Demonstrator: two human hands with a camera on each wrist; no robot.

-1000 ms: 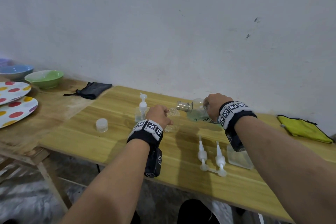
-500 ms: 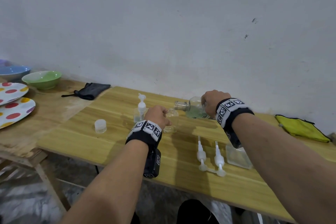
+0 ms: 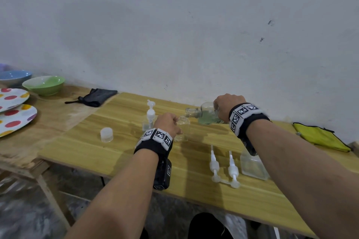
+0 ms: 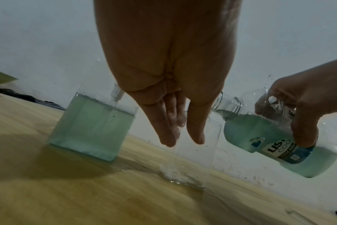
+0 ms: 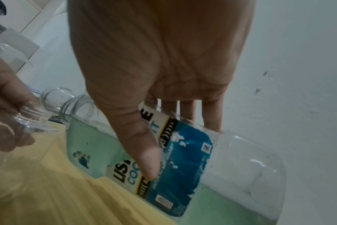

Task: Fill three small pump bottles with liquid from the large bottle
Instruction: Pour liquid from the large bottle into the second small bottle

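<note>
Right hand [image 3: 226, 106] grips the tilted large bottle [image 5: 164, 152], mouth at the empty small bottle [image 3: 182, 129], centre frame on the worktop [image 3: 81, 147], steadied by left hand [image 3: 168, 124] fingers [image 4: 195, 129].

Clear glossy plastic large bottle [image 5: 240, 167] w/ paper label, smooth varnished wood table [image 3: 194, 190], matt plaster wall [image 3: 174, 25]

You see a yellow wood-grain table [image 3: 120, 153] under a pale grey wall [image 3: 174, 25]. The large bottle [image 4: 275, 137] is clear, with pale green liquid and a blue, white and black label. The filled bottle [image 4: 92, 126] holds the same green. The pumps [image 3: 223, 167] and cap [image 3: 106, 135] are white. The plates [image 3: 13, 118] are white with red, yellow and purple dots. One bowl [image 3: 44, 84] is green, another [image 3: 13, 76] blue. One cloth [image 3: 320, 137] is yellow-green, the other [image 3: 97, 96] black. The wristbands [image 3: 157, 137] are black with black-and-white square markers.
</note>
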